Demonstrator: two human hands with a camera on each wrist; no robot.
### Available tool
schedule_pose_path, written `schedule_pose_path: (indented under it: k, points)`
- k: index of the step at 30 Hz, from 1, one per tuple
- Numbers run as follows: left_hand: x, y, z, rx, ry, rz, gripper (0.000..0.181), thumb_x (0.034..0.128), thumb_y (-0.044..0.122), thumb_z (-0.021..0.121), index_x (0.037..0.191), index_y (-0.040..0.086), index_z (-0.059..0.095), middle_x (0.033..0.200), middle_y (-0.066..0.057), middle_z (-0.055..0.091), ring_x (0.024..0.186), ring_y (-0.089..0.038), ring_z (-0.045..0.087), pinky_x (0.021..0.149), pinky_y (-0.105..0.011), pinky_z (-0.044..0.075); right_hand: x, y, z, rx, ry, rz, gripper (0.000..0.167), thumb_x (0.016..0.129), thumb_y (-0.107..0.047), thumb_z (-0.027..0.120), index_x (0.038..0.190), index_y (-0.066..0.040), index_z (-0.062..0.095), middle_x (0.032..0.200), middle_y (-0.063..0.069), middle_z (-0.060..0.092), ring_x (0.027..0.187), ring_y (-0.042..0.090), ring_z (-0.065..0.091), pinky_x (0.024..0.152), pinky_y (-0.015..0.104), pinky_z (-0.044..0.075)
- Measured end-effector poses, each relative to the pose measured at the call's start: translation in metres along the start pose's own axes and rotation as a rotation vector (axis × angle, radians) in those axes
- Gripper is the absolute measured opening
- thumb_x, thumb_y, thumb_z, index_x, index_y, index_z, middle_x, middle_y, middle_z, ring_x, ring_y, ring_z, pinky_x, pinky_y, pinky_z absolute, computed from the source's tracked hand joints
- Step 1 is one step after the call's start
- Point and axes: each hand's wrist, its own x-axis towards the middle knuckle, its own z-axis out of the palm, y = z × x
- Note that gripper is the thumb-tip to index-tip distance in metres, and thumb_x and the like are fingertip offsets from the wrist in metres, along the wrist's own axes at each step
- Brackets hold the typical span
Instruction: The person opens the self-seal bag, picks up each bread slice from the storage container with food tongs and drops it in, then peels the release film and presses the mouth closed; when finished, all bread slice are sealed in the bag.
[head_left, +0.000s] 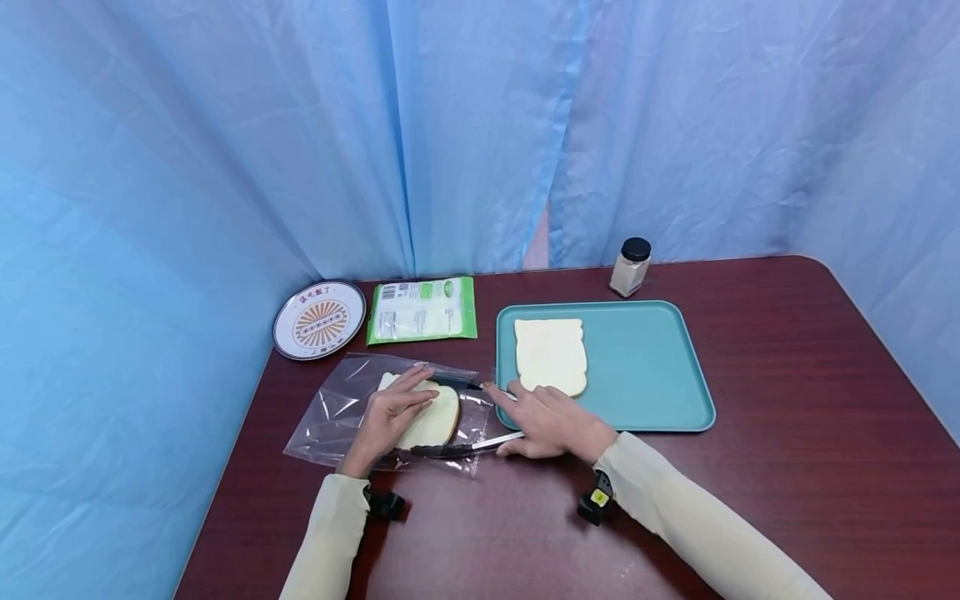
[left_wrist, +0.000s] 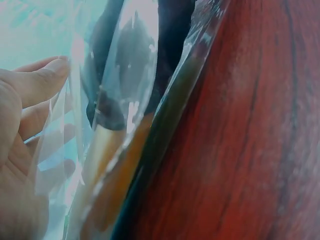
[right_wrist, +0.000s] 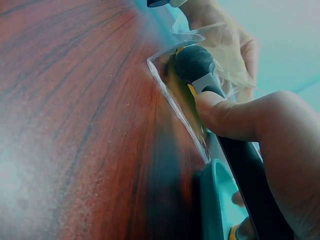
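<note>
A clear plastic bag (head_left: 330,417) lies on the table's left side with a bread slice (head_left: 438,417) in it. My left hand (head_left: 390,417) is over the slice and pinches the bag's film; in the left wrist view film (left_wrist: 55,170) covers the fingers of that hand (left_wrist: 25,125). With my right hand (head_left: 551,421) I grip tongs (head_left: 495,442), whose black ends reach into the bag along both sides of the slice. In the right wrist view the thumb of my right hand (right_wrist: 280,135) presses on one arm of the tongs (right_wrist: 250,175).
A teal tray (head_left: 645,367) to the right holds another bread slice (head_left: 551,357). Behind the bag are a patterned plate (head_left: 320,321) and a green-and-white packet (head_left: 422,311). A black-capped jar (head_left: 630,268) stands behind the tray. Blue curtains (head_left: 480,133) hang around the table.
</note>
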Motion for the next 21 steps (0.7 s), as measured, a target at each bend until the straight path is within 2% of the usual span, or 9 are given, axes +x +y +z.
schedule_pose_path:
  k: [3, 5, 6, 8, 10, 12, 15, 19, 21]
  points:
    - [0.001, 0.003, 0.001, 0.022, 0.013, 0.006, 0.019, 0.0803, -0.012, 0.073, 0.098, -0.007, 0.078, 0.126, -0.029, 0.067, 0.126, -0.054, 0.054, 0.110, -0.049, 0.043, 0.000, -0.001, -0.001, 0.010, -0.009, 0.014, 0.093, 0.085, -0.069, 0.063, 0.154, -0.010, 0.038, 0.114, 0.011, 0.061, 0.061, 0.018, 0.054, 0.055, 0.033, 0.050]
    - [0.003, 0.008, 0.001, 0.032, 0.021, 0.017, 0.019, 0.0792, -0.014, 0.073, 0.097, -0.009, 0.077, 0.123, -0.031, 0.067, 0.126, -0.054, 0.055, 0.108, -0.053, 0.043, 0.001, -0.001, -0.001, 0.022, -0.022, 0.027, 0.094, 0.085, -0.069, 0.064, 0.154, -0.011, 0.038, 0.116, 0.011, 0.061, 0.060, 0.019, 0.055, 0.055, 0.033, 0.050]
    - [0.004, 0.013, 0.000, 0.035, 0.024, 0.025, 0.019, 0.0789, -0.015, 0.073, 0.097, -0.009, 0.077, 0.122, -0.032, 0.067, 0.127, -0.049, 0.057, 0.107, -0.054, 0.044, 0.001, -0.001, -0.001, 0.025, -0.027, 0.031, 0.094, 0.084, -0.069, 0.065, 0.154, -0.011, 0.038, 0.117, 0.012, 0.062, 0.060, 0.019, 0.055, 0.054, 0.033, 0.050]
    - [0.006, 0.022, -0.003, 0.033, 0.028, 0.038, 0.019, 0.0787, -0.015, 0.072, 0.096, -0.010, 0.077, 0.121, -0.033, 0.067, 0.133, -0.030, 0.057, 0.106, -0.053, 0.045, 0.002, -0.001, -0.002, 0.024, -0.036, 0.037, 0.095, 0.084, -0.070, 0.065, 0.154, -0.012, 0.038, 0.117, 0.012, 0.062, 0.058, 0.020, 0.055, 0.053, 0.033, 0.049]
    - [0.008, 0.031, -0.007, 0.023, 0.028, 0.040, 0.018, 0.0789, -0.015, 0.072, 0.096, -0.011, 0.076, 0.120, -0.034, 0.067, 0.136, -0.009, 0.051, 0.106, -0.049, 0.047, 0.003, 0.000, -0.002, 0.017, -0.040, 0.040, 0.095, 0.084, -0.070, 0.065, 0.154, -0.012, 0.038, 0.117, 0.012, 0.062, 0.057, 0.020, 0.054, 0.052, 0.033, 0.048]
    - [0.009, 0.037, -0.009, 0.006, 0.023, 0.035, 0.019, 0.0794, -0.016, 0.072, 0.097, -0.011, 0.076, 0.120, -0.034, 0.067, 0.135, 0.004, 0.043, 0.108, -0.046, 0.046, 0.004, 0.001, -0.002, -0.001, -0.041, 0.039, 0.095, 0.084, -0.071, 0.064, 0.154, -0.012, 0.038, 0.117, 0.012, 0.063, 0.056, 0.020, 0.054, 0.052, 0.033, 0.048]
    - [0.007, 0.034, -0.008, -0.005, 0.021, 0.019, 0.019, 0.0799, -0.015, 0.071, 0.097, -0.011, 0.076, 0.121, -0.035, 0.066, 0.138, -0.009, 0.049, 0.109, -0.047, 0.044, 0.007, 0.003, -0.004, -0.033, -0.036, 0.037, 0.094, 0.084, -0.071, 0.064, 0.153, -0.012, 0.038, 0.118, 0.012, 0.063, 0.055, 0.020, 0.053, 0.052, 0.034, 0.049]
    - [0.002, 0.015, -0.003, 0.002, 0.025, -0.017, 0.018, 0.0810, -0.014, 0.071, 0.098, -0.010, 0.076, 0.124, -0.034, 0.065, 0.136, -0.035, 0.053, 0.112, -0.049, 0.041, 0.009, 0.003, -0.009, -0.052, -0.038, 0.037, 0.095, 0.084, -0.071, 0.064, 0.154, -0.012, 0.039, 0.119, 0.013, 0.063, 0.054, 0.020, 0.053, 0.054, 0.036, 0.051]
    - [0.000, 0.006, -0.002, -0.001, 0.024, -0.036, 0.018, 0.0819, -0.013, 0.071, 0.099, -0.009, 0.077, 0.126, -0.033, 0.065, 0.137, -0.034, 0.053, 0.115, -0.043, 0.041, 0.010, 0.003, -0.012, -0.043, -0.047, 0.045, 0.095, 0.084, -0.071, 0.064, 0.154, -0.012, 0.038, 0.120, 0.013, 0.063, 0.054, 0.019, 0.053, 0.055, 0.036, 0.051]
